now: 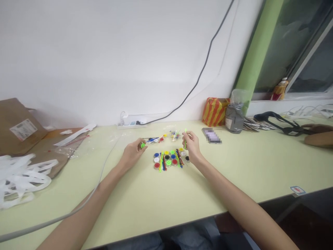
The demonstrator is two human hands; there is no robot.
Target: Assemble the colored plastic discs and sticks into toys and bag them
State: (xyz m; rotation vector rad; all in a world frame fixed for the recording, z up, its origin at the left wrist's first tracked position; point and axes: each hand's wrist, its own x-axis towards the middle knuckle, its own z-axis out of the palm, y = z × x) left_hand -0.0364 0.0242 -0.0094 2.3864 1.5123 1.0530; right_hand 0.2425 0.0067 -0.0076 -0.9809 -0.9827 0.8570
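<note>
My left hand (133, 151) is closed round a small green round piece (143, 145), held just above the table left of the rows. In my right hand (192, 143) a thin green arrow-like stick (185, 136) is pinched upright between thumb and fingers. Between and below the hands lie rows of small round pieces with coloured tops, such as a red one (156, 165) and a light green one (169, 162). Coloured plastic arrows (161, 162) lie among these rows. Behind them is a loose pile of mixed pieces (157, 139), with another small pile (175, 135) to its right.
A phone (212, 135), a striped bag (214, 111) and a grey container (233, 118) stand or lie at the back right. A power strip (132, 124) sits by the wall. White straps (23, 177) and a cardboard box (22, 125) are left; a grey cable (100, 178) crosses my left forearm.
</note>
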